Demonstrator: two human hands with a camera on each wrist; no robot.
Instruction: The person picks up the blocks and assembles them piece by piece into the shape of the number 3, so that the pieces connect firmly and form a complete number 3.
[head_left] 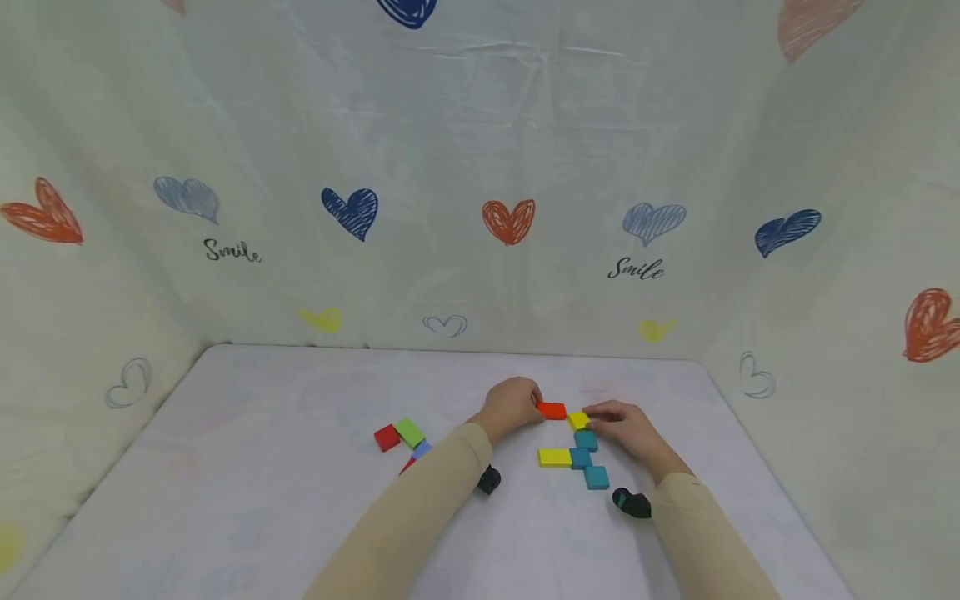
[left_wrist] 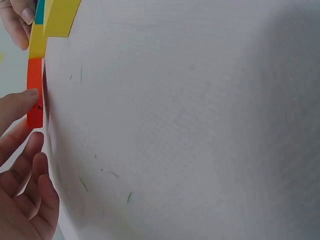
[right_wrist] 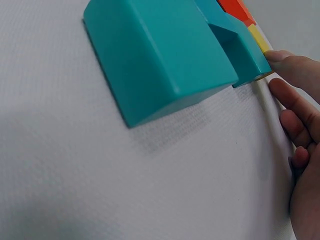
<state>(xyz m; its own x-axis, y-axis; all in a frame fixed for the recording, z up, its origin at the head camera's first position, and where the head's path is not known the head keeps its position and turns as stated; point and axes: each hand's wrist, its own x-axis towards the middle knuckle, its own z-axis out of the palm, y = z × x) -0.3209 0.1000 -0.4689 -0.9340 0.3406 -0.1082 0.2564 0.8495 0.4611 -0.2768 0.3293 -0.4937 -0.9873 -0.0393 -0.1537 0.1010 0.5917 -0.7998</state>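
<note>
My left hand (head_left: 510,402) pinches an orange-red block (head_left: 552,411) at its left end; in the left wrist view the thumb lies on the block (left_wrist: 35,95). Close to its right end lies a small yellow block (head_left: 578,420). My right hand (head_left: 626,427) holds this yellow block between thumb and index finger, seen partly in the right wrist view (right_wrist: 259,39). Below it, a teal block (head_left: 586,440), another teal block (head_left: 581,458) and a third (head_left: 597,477) form a staggered column. A longer yellow block (head_left: 555,457) extends left from the middle one.
Left of my left forearm lie a red block (head_left: 387,437), a green block (head_left: 409,432) and a blue block (head_left: 422,450), with another red piece partly behind the sleeve. A patterned curtain (head_left: 480,292) stands behind the white table (head_left: 247,433).
</note>
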